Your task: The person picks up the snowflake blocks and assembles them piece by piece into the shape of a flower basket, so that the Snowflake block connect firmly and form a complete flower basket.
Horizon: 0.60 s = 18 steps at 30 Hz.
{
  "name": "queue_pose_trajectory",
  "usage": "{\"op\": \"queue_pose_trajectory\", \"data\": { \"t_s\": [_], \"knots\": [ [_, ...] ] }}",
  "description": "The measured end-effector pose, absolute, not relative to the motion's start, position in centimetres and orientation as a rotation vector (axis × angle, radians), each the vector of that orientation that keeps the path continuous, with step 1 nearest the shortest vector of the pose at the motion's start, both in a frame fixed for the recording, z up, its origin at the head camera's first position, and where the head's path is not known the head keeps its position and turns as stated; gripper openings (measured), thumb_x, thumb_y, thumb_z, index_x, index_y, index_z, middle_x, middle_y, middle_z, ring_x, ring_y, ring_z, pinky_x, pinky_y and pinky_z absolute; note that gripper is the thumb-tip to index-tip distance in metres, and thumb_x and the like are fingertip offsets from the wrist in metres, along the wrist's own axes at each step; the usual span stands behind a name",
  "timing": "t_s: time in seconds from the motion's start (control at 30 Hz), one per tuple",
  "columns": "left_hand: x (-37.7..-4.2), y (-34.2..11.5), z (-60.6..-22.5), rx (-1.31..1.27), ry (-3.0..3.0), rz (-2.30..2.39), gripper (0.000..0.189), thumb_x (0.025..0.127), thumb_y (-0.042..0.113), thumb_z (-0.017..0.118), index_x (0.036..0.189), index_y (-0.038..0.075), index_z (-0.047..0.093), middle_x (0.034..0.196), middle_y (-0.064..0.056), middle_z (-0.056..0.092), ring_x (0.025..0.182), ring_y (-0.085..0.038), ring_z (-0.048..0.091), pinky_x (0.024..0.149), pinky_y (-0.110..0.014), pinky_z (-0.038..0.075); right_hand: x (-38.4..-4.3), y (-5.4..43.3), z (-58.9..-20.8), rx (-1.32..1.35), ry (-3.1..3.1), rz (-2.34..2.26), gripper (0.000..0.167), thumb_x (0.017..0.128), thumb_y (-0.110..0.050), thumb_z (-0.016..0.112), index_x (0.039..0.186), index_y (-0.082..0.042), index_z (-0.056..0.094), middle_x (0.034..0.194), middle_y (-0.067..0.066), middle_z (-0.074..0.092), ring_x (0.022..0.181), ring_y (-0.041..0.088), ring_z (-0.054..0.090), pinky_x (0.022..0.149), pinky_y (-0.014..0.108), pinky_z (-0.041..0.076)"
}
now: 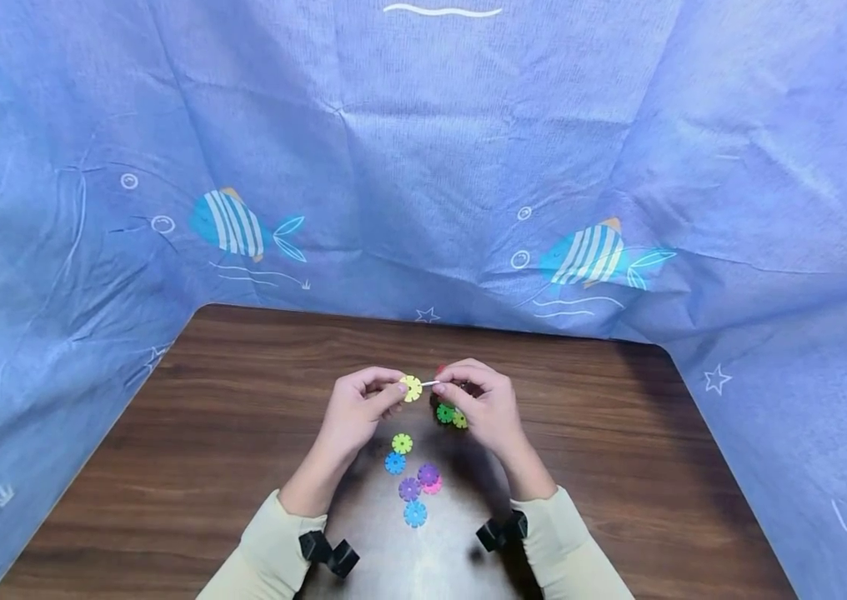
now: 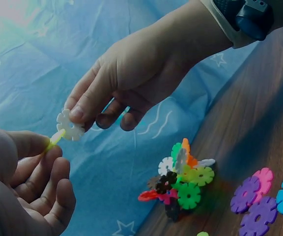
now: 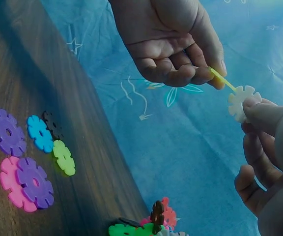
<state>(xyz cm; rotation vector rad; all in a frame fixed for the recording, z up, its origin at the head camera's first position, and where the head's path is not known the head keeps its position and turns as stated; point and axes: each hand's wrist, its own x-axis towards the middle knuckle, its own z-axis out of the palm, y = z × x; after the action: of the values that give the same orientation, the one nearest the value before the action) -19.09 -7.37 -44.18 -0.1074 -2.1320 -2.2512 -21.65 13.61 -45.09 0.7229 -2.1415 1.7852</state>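
My left hand [image 1: 356, 408] pinches a yellow notched disc [image 1: 413, 388] between thumb and fingers. Opposite it, my right hand [image 1: 489, 404] pinches a white notched disc [image 3: 237, 102] by its edge. The two discs meet rim to rim, turned at an angle to each other; how deep their slots sit together I cannot tell. Both are held up above the table. Below the right hand stands a cluster of joined discs [image 2: 188, 195] in green, white, orange, black and other colours, partly hidden in the head view.
Loose discs lie on the wooden table [image 1: 243, 467] nearer the body: yellow-green [image 1: 402, 443], blue [image 1: 395, 463], light blue [image 1: 415, 514], purple [image 1: 408, 489], and another purple [image 1: 428, 474] overlapping a pink one [image 1: 434, 487]. A black disc [image 3: 52, 124] shows in the right wrist view. Blue fish-print cloth [image 1: 423, 167] surrounds the table.
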Motion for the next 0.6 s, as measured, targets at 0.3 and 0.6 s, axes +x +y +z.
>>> {"op": "queue_pose_trajectory", "data": {
  "t_s": [0.3, 0.6],
  "knots": [
    [-18.70, -7.22, -43.98, -0.117, -2.203, -2.115, 0.012, 0.090, 0.002, 0.076, 0.101, -0.004, 0.076, 0.078, -0.010, 0.070, 0.060, -0.009, 0.060, 0.056, -0.024, 0.052, -21.29, 13.59, -45.15, 0.728, -2.139, 1.726, 0.004, 0.091, -0.005, 0.077, 0.091, -0.009, 0.079, 0.096, 0.005, 0.074, 0.086, 0.011, 0.066, 0.069, 0.023, 0.057],
    [-18.72, -7.30, -43.81, -0.077, -2.196, -2.202, 0.013, 0.091, 0.001, 0.074, 0.101, -0.006, 0.075, 0.075, -0.004, 0.069, 0.062, -0.013, 0.059, 0.056, -0.022, 0.050, -21.24, 13.30, -45.17, 0.734, -2.106, 1.750, 0.006, 0.090, -0.002, 0.077, 0.093, -0.007, 0.078, 0.095, 0.008, 0.074, 0.085, 0.011, 0.066, 0.071, 0.021, 0.056]
  ]
}}
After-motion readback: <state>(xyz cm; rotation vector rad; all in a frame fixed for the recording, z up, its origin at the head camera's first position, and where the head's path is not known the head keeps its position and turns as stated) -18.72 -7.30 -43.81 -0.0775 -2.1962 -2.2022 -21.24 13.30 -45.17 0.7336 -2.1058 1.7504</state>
